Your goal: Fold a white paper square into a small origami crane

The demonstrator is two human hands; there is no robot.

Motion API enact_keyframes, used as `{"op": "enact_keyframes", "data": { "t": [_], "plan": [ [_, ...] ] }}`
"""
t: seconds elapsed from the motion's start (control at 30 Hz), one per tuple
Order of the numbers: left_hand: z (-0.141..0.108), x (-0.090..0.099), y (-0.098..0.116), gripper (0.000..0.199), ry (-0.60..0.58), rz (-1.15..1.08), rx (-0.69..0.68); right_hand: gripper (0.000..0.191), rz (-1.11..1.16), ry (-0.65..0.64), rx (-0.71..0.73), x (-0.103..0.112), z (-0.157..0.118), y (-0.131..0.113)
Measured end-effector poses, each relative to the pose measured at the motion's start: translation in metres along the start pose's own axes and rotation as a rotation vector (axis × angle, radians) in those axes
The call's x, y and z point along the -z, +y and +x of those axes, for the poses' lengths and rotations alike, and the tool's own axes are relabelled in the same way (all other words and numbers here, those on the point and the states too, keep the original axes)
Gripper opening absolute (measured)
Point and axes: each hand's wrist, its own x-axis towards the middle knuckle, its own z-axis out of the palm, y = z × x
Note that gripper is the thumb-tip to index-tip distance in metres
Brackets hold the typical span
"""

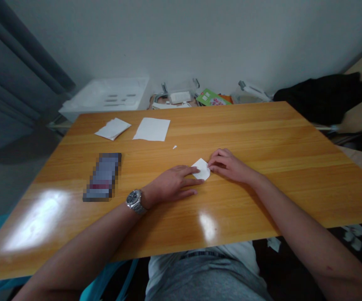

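A small folded white paper [201,168] lies on the wooden table in front of me. My left hand [176,183], with a metal watch [135,200] on its wrist, rests flat with fingers spread, two fingertips on the paper's left and lower part. From the other side my right hand [227,165] pinches the paper's right edge between thumb and fingers. A tiny white scrap [175,147] lies beyond my left hand.
A square white sheet [152,129] and some stacked or folded paper [113,128] lie at the table's back left. A pixelated phone [104,175] is left of my hands. Behind the table are a white basin [118,94], a green booklet [212,98] and black cloth [318,98].
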Motion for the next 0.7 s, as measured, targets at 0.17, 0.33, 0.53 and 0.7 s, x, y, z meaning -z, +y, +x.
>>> {"op": "enact_keyframes", "data": {
  "t": [0.17, 0.33, 0.53, 0.7],
  "plan": [
    [0.0, -0.001, -0.001, 0.042, -0.009, 0.01, -0.012, 0.017, -0.073, 0.031, -0.067, -0.009, 0.004, -0.005],
    [0.0, -0.003, -0.001, 0.042, -0.007, 0.021, -0.028, 0.017, -0.137, 0.055, -0.144, -0.016, 0.006, -0.008],
    [0.001, -0.001, 0.002, 0.041, 0.0, 0.011, -0.02, 0.013, -0.174, 0.099, -0.2, -0.024, 0.007, -0.008],
    [0.005, 0.002, 0.004, 0.051, -0.028, 0.003, 0.01, 0.011, -0.176, 0.124, -0.203, -0.028, 0.009, -0.01]
  ]
}}
